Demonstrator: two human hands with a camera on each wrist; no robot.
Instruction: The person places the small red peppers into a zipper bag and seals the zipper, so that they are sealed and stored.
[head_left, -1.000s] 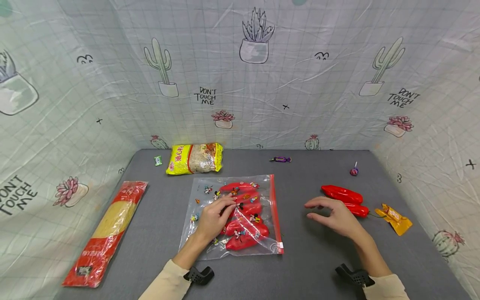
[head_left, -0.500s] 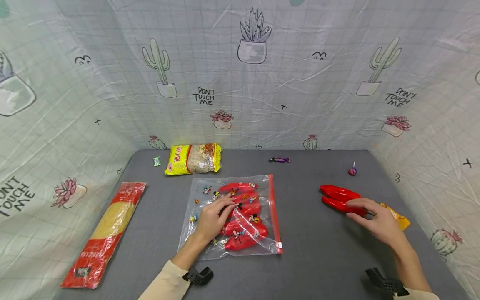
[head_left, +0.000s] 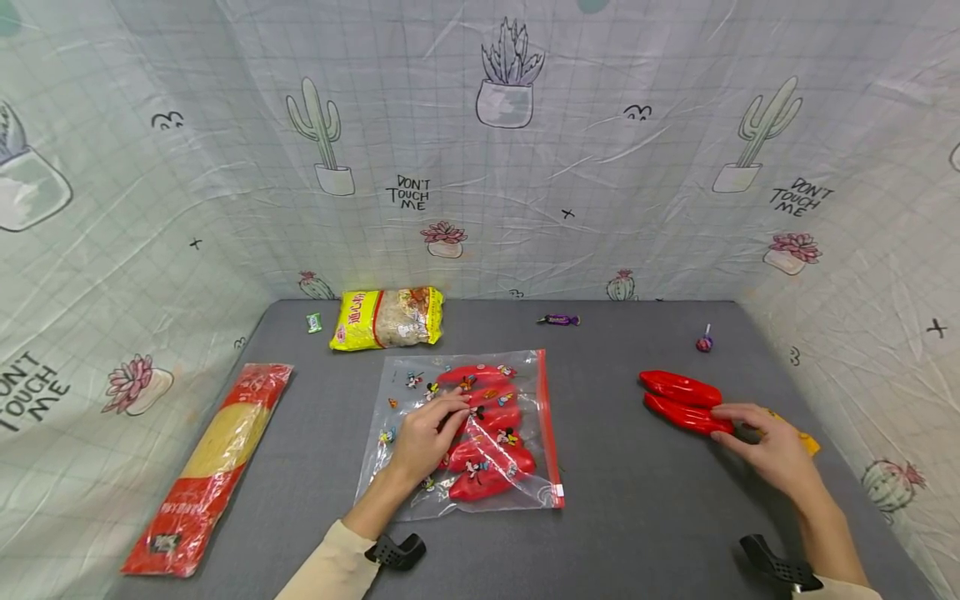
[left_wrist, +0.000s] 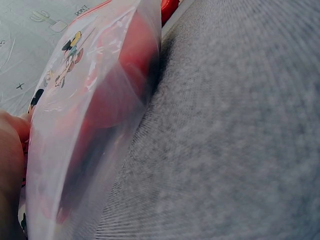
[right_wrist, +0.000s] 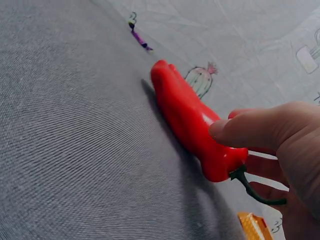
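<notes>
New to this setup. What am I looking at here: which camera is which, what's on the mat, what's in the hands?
No machine here: a person works with two bare hands and wears three cameras. The wide picture comes from the head and looks down at a grey mat walled in by cactus-print cloth. The two close pictures come from cameras on the wrists.

The left hand rests on a clear zip bag with red peppers inside; its wrist view shows that bag from close up. The right hand has its fingers at the stem end of one of two loose red peppers; its wrist view shows fingertips on that pepper.

Also on the mat: a long red noodle packet, a yellow bag, an orange wrapper, a lollipop, a purple sweet and a small green sweet.
</notes>
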